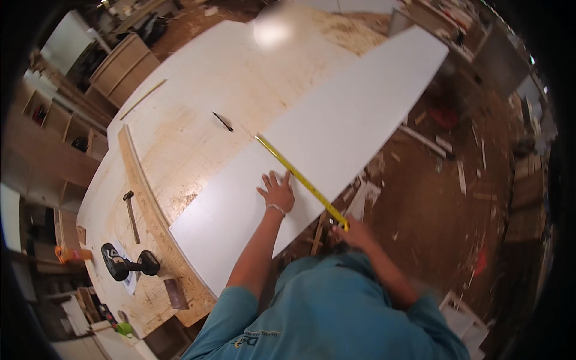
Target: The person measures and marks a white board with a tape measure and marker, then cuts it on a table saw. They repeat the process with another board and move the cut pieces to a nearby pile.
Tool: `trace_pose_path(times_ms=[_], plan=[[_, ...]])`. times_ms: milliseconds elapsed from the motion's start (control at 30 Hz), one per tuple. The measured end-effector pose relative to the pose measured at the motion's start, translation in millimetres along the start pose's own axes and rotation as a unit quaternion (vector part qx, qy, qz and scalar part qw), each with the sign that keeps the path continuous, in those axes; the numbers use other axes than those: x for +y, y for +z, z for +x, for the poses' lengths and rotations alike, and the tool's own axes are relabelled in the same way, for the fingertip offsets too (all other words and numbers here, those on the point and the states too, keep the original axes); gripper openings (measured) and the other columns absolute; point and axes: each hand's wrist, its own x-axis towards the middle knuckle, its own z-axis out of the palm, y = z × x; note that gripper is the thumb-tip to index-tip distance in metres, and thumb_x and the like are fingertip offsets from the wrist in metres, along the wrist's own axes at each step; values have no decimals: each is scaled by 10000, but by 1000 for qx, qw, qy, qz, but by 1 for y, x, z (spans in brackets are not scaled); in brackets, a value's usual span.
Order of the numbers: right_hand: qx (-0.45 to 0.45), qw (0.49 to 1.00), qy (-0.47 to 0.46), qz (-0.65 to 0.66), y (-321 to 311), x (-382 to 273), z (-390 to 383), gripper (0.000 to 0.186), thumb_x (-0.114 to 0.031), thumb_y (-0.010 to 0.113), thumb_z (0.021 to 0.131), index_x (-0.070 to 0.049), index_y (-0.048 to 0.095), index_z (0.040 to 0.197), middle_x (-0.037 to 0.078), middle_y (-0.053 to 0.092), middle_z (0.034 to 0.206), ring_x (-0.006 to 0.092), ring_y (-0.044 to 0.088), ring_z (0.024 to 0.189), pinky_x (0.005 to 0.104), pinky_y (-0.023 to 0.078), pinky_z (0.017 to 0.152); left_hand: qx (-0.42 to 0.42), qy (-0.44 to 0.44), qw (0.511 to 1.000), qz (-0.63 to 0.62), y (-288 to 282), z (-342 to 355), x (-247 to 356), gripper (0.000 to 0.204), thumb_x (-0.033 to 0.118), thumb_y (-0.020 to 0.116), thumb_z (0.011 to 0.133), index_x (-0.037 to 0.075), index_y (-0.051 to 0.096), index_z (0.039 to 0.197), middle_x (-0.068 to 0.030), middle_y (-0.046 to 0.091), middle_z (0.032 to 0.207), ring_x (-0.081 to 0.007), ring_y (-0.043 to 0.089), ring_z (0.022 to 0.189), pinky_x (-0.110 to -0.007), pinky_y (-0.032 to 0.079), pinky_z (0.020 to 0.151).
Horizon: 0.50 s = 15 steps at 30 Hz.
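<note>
A long white board [372, 102] lies along the near side of a pale wooden worktable [198, 84]. A yellow tape measure [306, 186] is drawn out across the board, its end by the board's far edge. My left hand [275, 193] rests on the board with fingers spread, one fingertip at the tape. My right hand [355, 233] is closed on the tape measure at the board's near edge; its case is largely hidden. A thin dark marker or pencil [222, 121] lies on the worktable beyond the tape's end.
At left lie a wooden strip [134, 162], a hammer [131, 217], a black cordless drill [119, 262] and an orange object [68, 254]. Wooden cabinet carcasses [123, 69] stand behind. Offcuts [438, 144] litter the brown floor [426, 210] to the right.
</note>
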Motion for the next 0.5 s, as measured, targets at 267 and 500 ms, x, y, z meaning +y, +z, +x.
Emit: trace_pose_path(times_ms=[267, 500], plan=[[-129, 966, -62, 216, 38, 25, 18, 528, -482, 678, 989, -32, 618, 1259, 117, 709, 1008, 221, 693, 899, 364, 544, 795, 52, 42, 873, -484, -13, -67, -13, 836, 360, 640, 1005, 46, 185, 1632, -307, 481, 1508, -441, 482, 1406, -513, 390, 1160], [-230, 897, -277, 257, 49, -77, -4, 631, -463, 631, 1030, -15, 468, 1445, 149, 646, 1239, 259, 653, 1131, 374, 508, 992, -136, -32, 653, -744, -11, -176, -15, 540, 405, 457, 1117, -20, 537, 1442, -165, 663, 1315, -229, 631, 1221, -376, 489, 1079]])
